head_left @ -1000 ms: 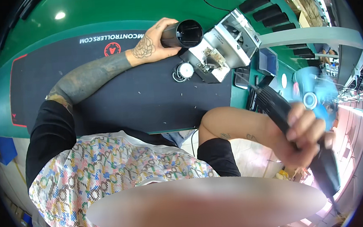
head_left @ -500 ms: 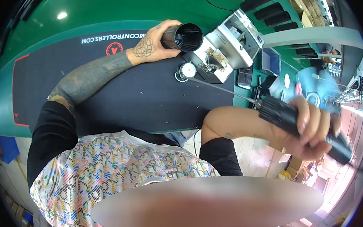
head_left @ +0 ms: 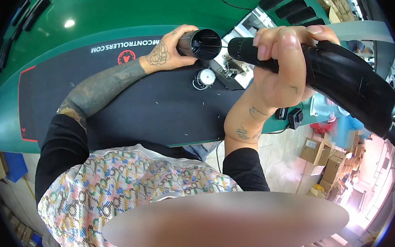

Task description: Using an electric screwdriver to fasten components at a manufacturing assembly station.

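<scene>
My left hand (head_left: 166, 52) is wrapped round a dark, hollow cylinder (head_left: 205, 44) lying on its side, its open mouth facing right. In my right hand (head_left: 289, 63) is a black electric screwdriver (head_left: 348, 75) with a cable at its rear end. The tool's thin bit (head_left: 225, 47) points left into the mouth of the cylinder; what its tip touches inside is hidden. Just below the cylinder, a small round white-and-metal part (head_left: 204, 78) rests on the mat. A silvery metal machine (head_left: 235, 73) stands right behind the tool and is partly covered by my right hand.
A black desk mat (head_left: 160, 105) with red edging covers the green table (head_left: 122, 10). Several black cylinders (head_left: 290, 7) lie at the far right. Tiny white bits are scattered on the mat. Cardboard boxes (head_left: 314, 150) stand on the floor to the right.
My right hand has swung the screwdriver up and left, bringing its bit from beside the round part into the cylinder's mouth. My left hand keeps its hold on the cylinder.
</scene>
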